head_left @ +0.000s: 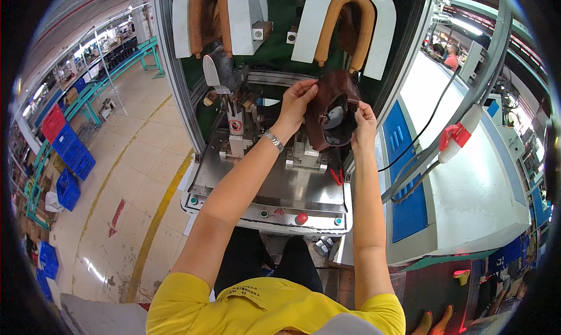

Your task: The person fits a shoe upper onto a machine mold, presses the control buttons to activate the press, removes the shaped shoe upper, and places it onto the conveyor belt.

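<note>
A dark brown shoe upper is held up in front of a shoe-making machine, its opening facing me. My left hand grips its left edge between thumb and fingers; a metal watch sits on that wrist. My right hand pinches its right edge. The upper hangs over the right station of the machine's steel bed, just below the right tan U-shaped pad.
A second tan U-shaped pad and a metal last post stand at the left station. A red knob and small buttons line the front panel. A white and blue cabinet stands right, blue crates left.
</note>
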{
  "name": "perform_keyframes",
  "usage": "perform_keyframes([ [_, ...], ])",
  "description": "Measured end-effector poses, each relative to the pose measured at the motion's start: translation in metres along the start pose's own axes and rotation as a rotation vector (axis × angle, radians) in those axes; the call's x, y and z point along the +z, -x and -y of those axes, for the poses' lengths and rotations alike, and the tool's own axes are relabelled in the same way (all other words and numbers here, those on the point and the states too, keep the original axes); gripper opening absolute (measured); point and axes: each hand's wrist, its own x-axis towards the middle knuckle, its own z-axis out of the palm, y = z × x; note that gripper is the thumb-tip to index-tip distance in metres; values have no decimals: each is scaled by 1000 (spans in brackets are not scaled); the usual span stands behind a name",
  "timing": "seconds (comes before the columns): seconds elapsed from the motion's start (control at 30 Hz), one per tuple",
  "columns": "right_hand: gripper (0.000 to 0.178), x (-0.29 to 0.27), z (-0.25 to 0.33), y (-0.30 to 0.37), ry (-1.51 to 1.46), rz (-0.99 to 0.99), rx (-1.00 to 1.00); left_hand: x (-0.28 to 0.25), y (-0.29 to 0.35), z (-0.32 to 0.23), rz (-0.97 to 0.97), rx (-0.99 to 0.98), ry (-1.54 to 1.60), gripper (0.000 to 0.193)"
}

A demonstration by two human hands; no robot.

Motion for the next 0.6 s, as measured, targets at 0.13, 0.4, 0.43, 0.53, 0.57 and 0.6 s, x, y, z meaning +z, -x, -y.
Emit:
perform_keyframes([
  [0.13, 9, -7, -11, -6, -31, -4, 13, -2, -6, 8, -22, 3, -25, 16],
  [0.4, 11, -21, -25, 4, -1, -61, 100, -8, 9, 15, -77, 61, -288, 18],
  [0.43, 14, -24, -26, 14, 41, -67, 191, -9, 19, 16, -88, 109, -354, 19],
  [0.53, 27, -37, -38, 55, -86, 30, 498, -20, 54, 23, -130, 61, -374, 23],
  [0.57, 34, -63, -52, 64, -231, 139, 638, -17, 64, 30, -112, 56, -365, 23],
  [0.6, 41, -45, -42, 85, -443, 229, 754, -26, 78, 33, -102, -169, -216, 26],
])
